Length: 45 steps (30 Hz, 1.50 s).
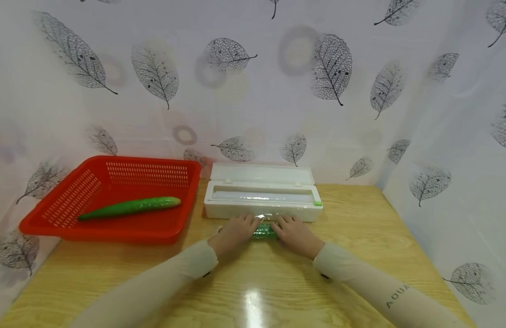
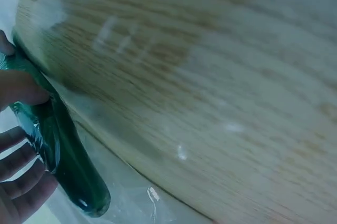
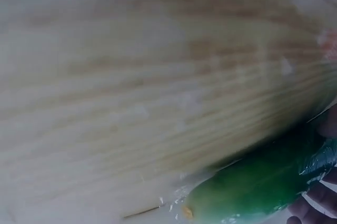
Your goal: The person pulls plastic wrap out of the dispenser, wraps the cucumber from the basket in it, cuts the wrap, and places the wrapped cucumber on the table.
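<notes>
L hand (image 1: 238,231) and R hand (image 1: 297,234) are side by side on the table (image 1: 359,218), a short gap btwn them, both gripping the same wrapped cucumber (image 1: 264,231). L: thumb over the top, fingers curled along the other side, per L wrist view. R: partly cut off at the frame edge in its wrist view, but thumb and curled fingers show either side of the cuke, so also a grip. Neither hand is spread wide.

Cuke lies crosswise just in front of the white box (image 1: 245,212), its mid part visible b/w the hands; clear, shiny plastic film (image 2: 150,200) clings to it and spreads loose past the end by the L hand. Pale tip w/ a small yellowish stub shows in R wrist view.

Containers: white box has its lid (image 1: 261,174) flipped up and back; film roll (image 1: 263,197) sits lengthwise inside, green tab (image 1: 317,203) at the R end of the front edge. Red basket (image 1: 126,233), slotted sides, is L of the box, w/ one second cucumber (image 1: 131,207) in it, lying at a slight slant, paler end toward the box. Leaf-print sheet (image 1: 261,91) hangs behind.
</notes>
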{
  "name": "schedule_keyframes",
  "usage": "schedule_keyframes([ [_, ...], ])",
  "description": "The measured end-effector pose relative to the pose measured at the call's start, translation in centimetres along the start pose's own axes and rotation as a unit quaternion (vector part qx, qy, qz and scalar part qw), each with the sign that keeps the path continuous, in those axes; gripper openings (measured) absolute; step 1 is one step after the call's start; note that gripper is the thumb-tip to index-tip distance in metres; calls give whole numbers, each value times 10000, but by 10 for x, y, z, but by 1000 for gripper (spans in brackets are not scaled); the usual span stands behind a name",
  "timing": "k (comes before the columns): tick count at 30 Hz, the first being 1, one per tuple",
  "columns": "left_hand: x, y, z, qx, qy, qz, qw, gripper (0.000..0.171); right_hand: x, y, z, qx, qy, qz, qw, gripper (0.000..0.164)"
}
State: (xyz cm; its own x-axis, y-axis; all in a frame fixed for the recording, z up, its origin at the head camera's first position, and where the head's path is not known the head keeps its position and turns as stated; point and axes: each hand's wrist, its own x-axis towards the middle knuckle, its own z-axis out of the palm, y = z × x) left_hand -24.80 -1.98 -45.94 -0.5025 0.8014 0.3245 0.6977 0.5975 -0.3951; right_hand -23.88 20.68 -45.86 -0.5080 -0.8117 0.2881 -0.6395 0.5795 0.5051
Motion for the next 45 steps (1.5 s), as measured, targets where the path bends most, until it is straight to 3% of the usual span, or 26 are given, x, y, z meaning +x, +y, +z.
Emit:
schedule_keyframes([
  [9,-12,7,-15,-1052,-164,3,9943,23,-12,-13,-17,316,-35,118,9994,40],
  [18,-26,15,-33,-1880,-1293,-31,9736,31,-22,-26,-40,821,-652,32,9945,39],
  [22,-28,17,-39,-2136,-1543,-32,9647,31,-24,-29,-48,936,-855,-48,9919,38],
  [27,-31,17,-38,-2311,-1602,-82,9596,30,-25,-30,-49,1071,-881,-5,9903,37],
  [32,-31,16,-35,-2256,-1580,-179,9611,29,-25,-29,-48,1122,-905,59,9895,43],
  [40,-31,17,-33,-2264,-1787,-341,9569,48,-24,-29,-45,1057,-1063,171,9885,52],
  [45,-31,17,-30,-2291,-1644,-427,9585,52,-22,-30,-39,989,-1128,213,9885,57],
])
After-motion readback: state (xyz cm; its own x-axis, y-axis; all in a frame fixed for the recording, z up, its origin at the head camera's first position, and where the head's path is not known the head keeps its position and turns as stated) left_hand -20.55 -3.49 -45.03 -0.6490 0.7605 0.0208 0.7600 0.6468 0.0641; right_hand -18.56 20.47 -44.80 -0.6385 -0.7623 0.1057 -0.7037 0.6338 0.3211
